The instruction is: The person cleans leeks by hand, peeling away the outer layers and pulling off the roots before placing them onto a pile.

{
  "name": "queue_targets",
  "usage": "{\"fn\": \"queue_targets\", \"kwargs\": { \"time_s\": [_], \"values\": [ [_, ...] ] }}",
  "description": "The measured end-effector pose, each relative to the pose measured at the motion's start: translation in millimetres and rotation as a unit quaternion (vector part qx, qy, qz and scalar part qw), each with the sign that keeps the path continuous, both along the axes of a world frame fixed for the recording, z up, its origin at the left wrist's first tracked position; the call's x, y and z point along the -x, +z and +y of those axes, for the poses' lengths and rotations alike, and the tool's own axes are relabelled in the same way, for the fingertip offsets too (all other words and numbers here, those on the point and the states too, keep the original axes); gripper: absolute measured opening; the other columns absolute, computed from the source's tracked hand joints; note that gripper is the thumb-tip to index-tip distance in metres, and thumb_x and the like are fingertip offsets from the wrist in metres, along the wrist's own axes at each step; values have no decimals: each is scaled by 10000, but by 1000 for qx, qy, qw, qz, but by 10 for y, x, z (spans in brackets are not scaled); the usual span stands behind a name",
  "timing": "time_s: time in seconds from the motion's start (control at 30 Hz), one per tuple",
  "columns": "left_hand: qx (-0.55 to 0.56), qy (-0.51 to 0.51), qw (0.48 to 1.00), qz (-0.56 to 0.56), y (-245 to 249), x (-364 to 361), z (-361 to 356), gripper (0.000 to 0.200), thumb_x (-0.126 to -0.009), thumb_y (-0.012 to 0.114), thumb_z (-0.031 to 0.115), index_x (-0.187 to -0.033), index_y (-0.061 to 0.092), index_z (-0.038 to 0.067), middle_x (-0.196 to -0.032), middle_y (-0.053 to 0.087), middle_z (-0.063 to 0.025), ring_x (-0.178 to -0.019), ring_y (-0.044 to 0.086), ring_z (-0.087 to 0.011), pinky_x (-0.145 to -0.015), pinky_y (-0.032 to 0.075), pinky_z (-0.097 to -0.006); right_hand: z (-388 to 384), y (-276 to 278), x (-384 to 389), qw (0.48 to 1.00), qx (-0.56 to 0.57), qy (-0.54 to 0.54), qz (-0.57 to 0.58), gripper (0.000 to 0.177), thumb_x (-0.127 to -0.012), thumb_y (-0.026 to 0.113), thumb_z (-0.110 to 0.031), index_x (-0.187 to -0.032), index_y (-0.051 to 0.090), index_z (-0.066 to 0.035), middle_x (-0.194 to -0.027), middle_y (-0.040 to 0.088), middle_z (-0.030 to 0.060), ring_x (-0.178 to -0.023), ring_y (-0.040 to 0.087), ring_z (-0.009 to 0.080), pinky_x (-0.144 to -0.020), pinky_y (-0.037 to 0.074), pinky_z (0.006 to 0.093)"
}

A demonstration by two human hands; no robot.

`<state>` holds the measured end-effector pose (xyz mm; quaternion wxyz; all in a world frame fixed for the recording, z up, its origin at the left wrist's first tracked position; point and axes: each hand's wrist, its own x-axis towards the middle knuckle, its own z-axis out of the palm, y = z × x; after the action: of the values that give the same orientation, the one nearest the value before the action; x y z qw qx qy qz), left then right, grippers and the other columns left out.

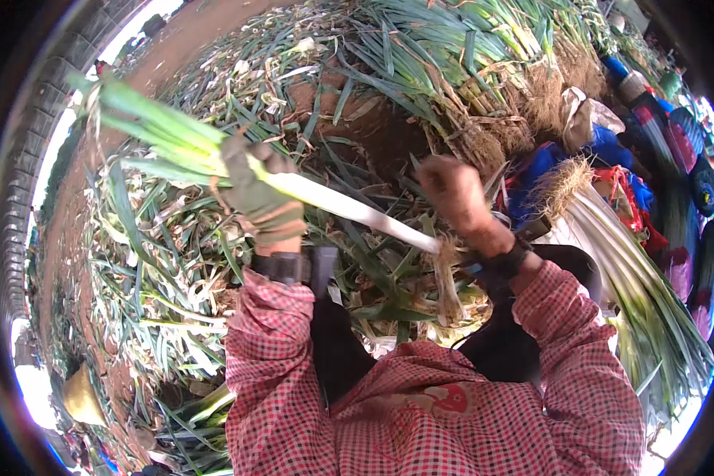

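Leek [357, 213] lies gripped in gloved left hand [260, 184]; I cannot tell whether blurred right hand [456, 194] holds anything.

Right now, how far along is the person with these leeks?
The pale, clean-stalked leeks on the right look done. The gloved left hand holds one leek with a white stalk; the right hand is blurred nearby. The heap beyond the hands, with brown outer leaves, seems left to do.

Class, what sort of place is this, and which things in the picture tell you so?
Probably an outdoor spot for cleaning vegetables: loose leaves litter the bare soil, a heap of rooted leeks lies ahead, and a bundle of paler leeks rests at the right.
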<state>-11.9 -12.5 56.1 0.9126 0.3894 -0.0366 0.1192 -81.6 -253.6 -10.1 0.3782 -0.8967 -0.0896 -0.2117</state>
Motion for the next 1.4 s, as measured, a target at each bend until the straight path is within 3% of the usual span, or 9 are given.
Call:
{"fn": "queue_targets", "kwargs": {
  "time_s": [0.07,0.17,0.23,0.43,0.63,1.07,1.2,1.33,1.4],
  "values": [
    [-25,-58,998,25,-51,122,-271,251,-823,596,324,-965,512,135,-695,475,11,-525,453,-101,-477,404,-281,388,309,106,992,-6,65,107,757,-743,733,-261,-1342,327,-39,-869,644,133,-770,615,241,-738,488,351],
    [-28,-111,993,10,-91,322,-610,306,-830,598,352,-982,503,103,-691,489,2,-499,449,-120,-464,399,-295,689,93,39,963,-163,216,-12,673,-779,692,-341,-1278,406,7,-871,652,176,-819,636,308,-722,499,372],
    [-48,-100,992,52,1,302,-560,332,-832,598,368,-988,496,94,-676,475,-4,-492,442,-124,-462,397,-294,644,180,150,871,-240,297,309,509,-775,696,-322,-1132,552,10,-849,652,175,-793,640,284,-709,505,364],
    [-49,80,994,58,-262,-301,352,405,-841,564,488,-904,500,93,-683,471,0,-533,466,-123,-488,432,-275,348,-739,633,957,45,73,279,277,-772,671,-293,-946,640,-79,-736,634,138,-666,626,300,-592,490,383],
    [87,-155,983,39,-291,-365,261,929,-723,303,820,-1258,363,63,-1166,507,-186,-1061,509,-332,-894,415,-454,255,-504,673,961,-23,26,276,317,-735,727,-248,-930,632,-18,-729,640,136,-658,636,201,-606,483,352],
    [16,-67,997,-40,-535,-380,480,303,-985,332,233,-1245,414,100,-1249,509,-106,-1117,514,-232,-932,428,-320,392,-328,605,984,-38,-3,175,261,-687,762,-174,-841,614,-24,-647,593,109,-562,527,122,-546,457,314],
    [173,-109,966,-160,-869,-609,1030,329,-970,408,262,-1231,444,66,-1137,550,-89,-983,552,-180,-846,456,-293,297,-408,711,976,-117,42,180,217,-694,758,-118,-786,596,-8,-627,551,36,-622,471,67,-550,430,288],
    [-43,169,972,-157,-1243,-970,1393,332,-872,550,402,-1033,550,111,-979,598,-25,-849,564,-154,-753,464,-287,293,-228,811,957,-176,80,217,180,-698,742,-54,-755,580,-1,-665,513,-29,-666,457,59,-582,412,266],
    [448,-173,870,-111,-1043,-777,1681,404,-883,456,473,-1075,546,129,-1057,606,-29,-942,572,-184,-817,465,-335,262,-205,840,953,-196,95,211,177,-697,740,-51,-754,580,-2,-663,511,-27,-663,454,58,-582,411,266]
  ]
}}
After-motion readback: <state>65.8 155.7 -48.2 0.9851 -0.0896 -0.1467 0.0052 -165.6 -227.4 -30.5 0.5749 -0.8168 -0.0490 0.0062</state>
